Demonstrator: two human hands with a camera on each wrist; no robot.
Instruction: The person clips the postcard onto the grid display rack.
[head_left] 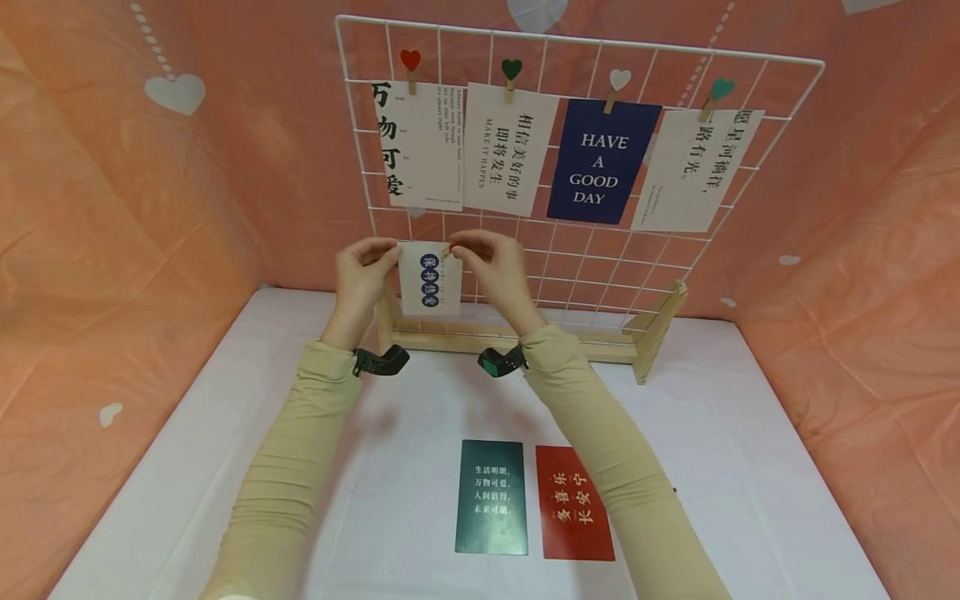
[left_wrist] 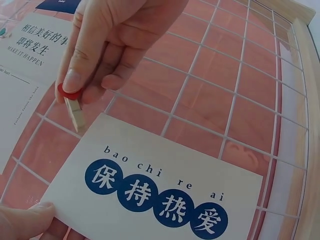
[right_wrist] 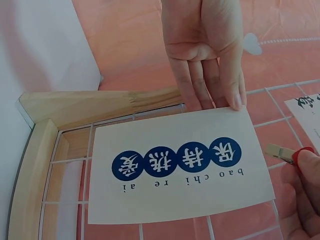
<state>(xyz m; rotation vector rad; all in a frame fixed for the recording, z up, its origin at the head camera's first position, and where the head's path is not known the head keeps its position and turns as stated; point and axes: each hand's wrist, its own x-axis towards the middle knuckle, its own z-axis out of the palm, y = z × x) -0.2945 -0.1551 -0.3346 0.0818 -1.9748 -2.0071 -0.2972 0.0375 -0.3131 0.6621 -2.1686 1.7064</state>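
My left hand (head_left: 362, 279) pinches the upper left corner of a white card (head_left: 412, 287) with blue circles, holding it against the lower left of a white wire grid (head_left: 573, 267). Thumb in front, fingers behind, as the right wrist view shows. Just right of that card, my right hand (head_left: 495, 265) pinches a small wooden clothespin (left_wrist: 75, 114) by its red top (right_wrist: 303, 154). The clothespin's tip points at the card's upper edge, close beside it. Above, four cards hang in a row, among them a navy card (head_left: 600, 158), each under a heart-topped clothespin.
The grid stands in a wooden base (head_left: 517, 343) at the back of the white table (head_left: 360, 517). A green card (head_left: 492, 497) and a red card (head_left: 562, 508) lie in front, the red one partly under my right forearm. Peach cloth (head_left: 112, 250) with hearts surrounds the table.
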